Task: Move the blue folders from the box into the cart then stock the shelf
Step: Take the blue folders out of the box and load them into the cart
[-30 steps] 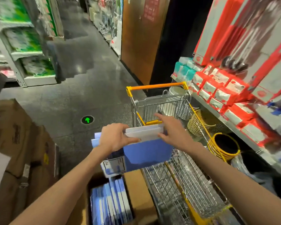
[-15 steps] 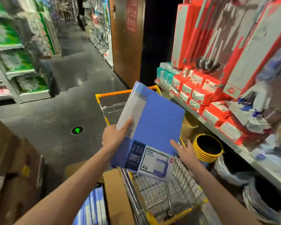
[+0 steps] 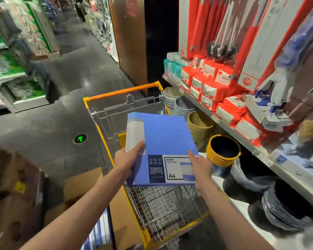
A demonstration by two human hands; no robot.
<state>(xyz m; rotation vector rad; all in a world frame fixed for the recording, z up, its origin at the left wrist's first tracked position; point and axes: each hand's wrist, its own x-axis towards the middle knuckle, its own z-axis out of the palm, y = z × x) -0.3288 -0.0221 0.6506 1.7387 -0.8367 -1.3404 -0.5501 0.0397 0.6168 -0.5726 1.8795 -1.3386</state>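
A person holds a blue folder point(image 3: 163, 147) flat and slightly tilted above the wire basket of a yellow-framed shopping cart point(image 3: 172, 210) in a store aisle, its "A4" label facing up toward the camera. The left hand point(image 3: 126, 159) grips the folder's left edge, thumb pressed on top beside the pale strip along that side. The right hand point(image 3: 201, 166) takes the near right corner, thumb lying on the label and fingers tucked around the edge. The folder lies between the two hands, clear of the cart's mesh floor below it. At lower left, just beside the cart, an open cardboard box point(image 3: 123, 222) shows the edges of more blue folders point(image 3: 101, 230) standing inside. To the right runs a shelf point(image 3: 224, 125) loaded with red-and-white packages point(image 3: 211, 87), with stacked yellow baskets point(image 3: 222, 150) beneath it. A green arrow marker point(image 3: 79, 138) glows on the dark floor left of the cart.
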